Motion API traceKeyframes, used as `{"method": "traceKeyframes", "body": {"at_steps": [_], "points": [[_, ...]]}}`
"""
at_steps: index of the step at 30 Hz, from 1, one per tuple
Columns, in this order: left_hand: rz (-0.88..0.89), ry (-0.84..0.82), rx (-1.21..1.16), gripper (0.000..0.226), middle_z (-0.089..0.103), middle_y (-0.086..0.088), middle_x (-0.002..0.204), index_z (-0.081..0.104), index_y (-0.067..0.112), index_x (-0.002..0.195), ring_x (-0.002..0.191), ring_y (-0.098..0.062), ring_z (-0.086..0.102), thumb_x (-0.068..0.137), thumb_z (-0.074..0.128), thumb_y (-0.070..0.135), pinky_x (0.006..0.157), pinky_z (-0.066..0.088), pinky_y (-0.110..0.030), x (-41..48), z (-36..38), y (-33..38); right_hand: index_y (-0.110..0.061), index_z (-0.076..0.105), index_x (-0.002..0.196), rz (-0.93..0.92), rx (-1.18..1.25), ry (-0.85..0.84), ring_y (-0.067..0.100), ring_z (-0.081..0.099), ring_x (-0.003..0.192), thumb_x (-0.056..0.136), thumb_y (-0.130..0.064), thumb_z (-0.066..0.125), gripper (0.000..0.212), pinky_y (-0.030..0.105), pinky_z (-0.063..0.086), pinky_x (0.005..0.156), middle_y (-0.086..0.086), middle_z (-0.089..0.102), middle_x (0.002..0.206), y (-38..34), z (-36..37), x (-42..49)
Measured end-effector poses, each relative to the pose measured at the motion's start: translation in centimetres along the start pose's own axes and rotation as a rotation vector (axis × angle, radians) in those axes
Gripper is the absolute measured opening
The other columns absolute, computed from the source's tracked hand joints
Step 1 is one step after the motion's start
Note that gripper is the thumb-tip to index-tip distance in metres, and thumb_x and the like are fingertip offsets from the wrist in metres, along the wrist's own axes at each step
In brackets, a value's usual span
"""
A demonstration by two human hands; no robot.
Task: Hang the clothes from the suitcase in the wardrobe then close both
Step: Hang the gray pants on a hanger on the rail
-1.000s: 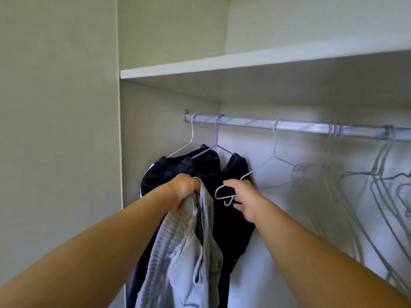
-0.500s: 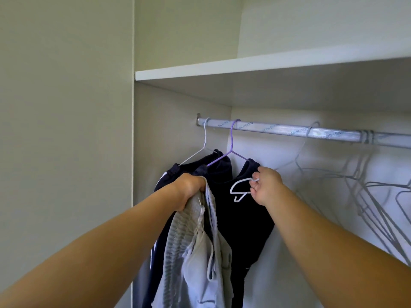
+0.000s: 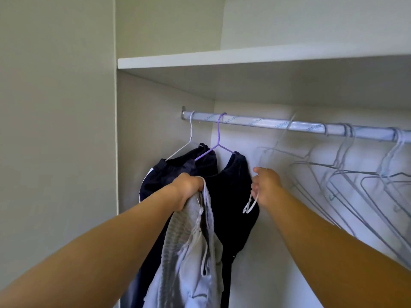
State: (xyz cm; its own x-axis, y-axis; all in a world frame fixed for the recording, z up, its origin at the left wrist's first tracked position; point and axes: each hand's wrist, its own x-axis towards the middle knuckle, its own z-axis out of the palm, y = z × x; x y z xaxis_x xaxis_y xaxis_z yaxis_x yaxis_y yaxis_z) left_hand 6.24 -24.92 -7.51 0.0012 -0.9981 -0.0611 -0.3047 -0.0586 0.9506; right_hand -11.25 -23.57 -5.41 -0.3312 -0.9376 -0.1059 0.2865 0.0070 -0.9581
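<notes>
Head | left hand (image 3: 189, 187) fingers curled round grey garment (image 3: 189, 252), centre frame | right hand (image 3: 265, 187) pinches hanger (image 3: 250, 206), just right of garment | rail (image 3: 266, 124) above both

Two bare arms.
The left forearm (image 3: 100, 247) and right forearm (image 3: 333, 247) are bare from frame edge to wrist; the left hand (image 3: 189, 187) and right hand (image 3: 265, 187) likewise.

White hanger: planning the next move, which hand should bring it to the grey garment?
Right, probably: the right hand grips the white hanger; the left hand is busy holding the grey garment.
</notes>
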Motion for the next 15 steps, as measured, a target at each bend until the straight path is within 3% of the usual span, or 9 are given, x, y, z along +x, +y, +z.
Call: {"method": "traceKeyframes", "body": {"at_steps": [3, 5, 7, 8, 10, 12, 15], "points": [[0.004, -0.017, 0.002, 0.026, 0.053, -0.015, 0.073, 0.053, -0.002, 0.110, 0.055, -0.025, 0.051, 0.086, 0.047, 0.006, 0.049, 0.041, -0.025, 0.0, 0.7, 0.1, 0.000, 0.051, 0.128, -0.091, -0.101, 0.101, 0.013, 0.024, 0.050, 0.099, -0.004, 0.032, 0.035, 0.018, 0.022, 0.039, 0.003, 0.033, 0.062, 0.3, -0.8, 0.8], [0.004, -0.027, -0.015, 0.020, 0.052, -0.014, 0.071, 0.052, -0.002, 0.104, 0.054, -0.024, 0.050, 0.086, 0.046, 0.004, 0.048, 0.040, -0.025, -0.2, 1.2, 0.3, 0.004, 0.053, 0.123, -0.113, -0.111, 0.133, 0.013, 0.024, 0.049, 0.098, -0.002, 0.033, 0.033, 0.021, 0.021, 0.043, 0.003, 0.031, 0.061, 0.2, -1.2, 0.8], [-0.004, -0.034, -0.013, 0.020, 0.052, -0.014, 0.071, 0.052, -0.003, 0.104, 0.054, -0.024, 0.050, 0.087, 0.046, 0.004, 0.048, 0.040, -0.026, -0.3, 1.8, 0.4, -0.001, 0.059, 0.108, -0.147, -0.118, 0.118, 0.013, 0.025, 0.049, 0.097, -0.003, 0.037, 0.025, 0.022, 0.021, 0.046, 0.002, 0.031, 0.060, 0.0, -1.3, 0.4], [-0.007, -0.035, -0.013, 0.026, 0.052, -0.015, 0.072, 0.052, -0.004, 0.111, 0.055, -0.025, 0.050, 0.087, 0.046, 0.004, 0.049, 0.041, -0.027, -0.2, 2.0, 0.4, -0.007, 0.057, 0.091, -0.159, -0.143, 0.087, 0.012, 0.027, 0.050, 0.096, -0.004, 0.039, 0.019, 0.023, 0.023, 0.047, 0.001, 0.032, 0.060, -0.2, -1.4, -0.1], [-0.006, -0.044, -0.005, 0.038, 0.053, -0.015, 0.075, 0.050, -0.008, 0.121, 0.057, -0.026, 0.052, 0.086, 0.048, 0.006, 0.051, 0.043, -0.027, 0.0, 2.4, 0.2, -0.013, 0.044, 0.069, -0.157, -0.164, 0.044, 0.010, 0.030, 0.046, 0.095, -0.005, 0.040, 0.028, 0.023, 0.023, 0.046, 0.000, 0.034, 0.056, -0.6, -1.4, -0.6], [-0.001, -0.044, -0.006, 0.039, 0.054, -0.015, 0.077, 0.050, -0.007, 0.122, 0.059, -0.026, 0.053, 0.085, 0.048, 0.007, 0.054, 0.044, -0.027, 0.0, 2.7, 0.2, -0.014, 0.041, 0.067, -0.107, -0.098, 0.011, 0.008, 0.026, 0.034, 0.096, -0.003, 0.036, 0.031, 0.021, 0.018, 0.043, -0.001, 0.031, 0.047, -1.1, -1.4, -0.9], [0.026, -0.023, -0.002, 0.030, 0.054, -0.014, 0.078, 0.052, -0.004, 0.116, 0.066, -0.028, 0.054, 0.089, 0.048, 0.009, 0.064, 0.048, -0.032, 0.2, 2.8, 0.3, -0.011, 0.049, 0.073, -0.100, -0.096, 0.007, 0.008, 0.022, 0.031, 0.095, -0.007, 0.043, 0.023, 0.018, 0.017, 0.037, -0.001, 0.028, 0.047, -1.1, -1.5, -1.4]]}}
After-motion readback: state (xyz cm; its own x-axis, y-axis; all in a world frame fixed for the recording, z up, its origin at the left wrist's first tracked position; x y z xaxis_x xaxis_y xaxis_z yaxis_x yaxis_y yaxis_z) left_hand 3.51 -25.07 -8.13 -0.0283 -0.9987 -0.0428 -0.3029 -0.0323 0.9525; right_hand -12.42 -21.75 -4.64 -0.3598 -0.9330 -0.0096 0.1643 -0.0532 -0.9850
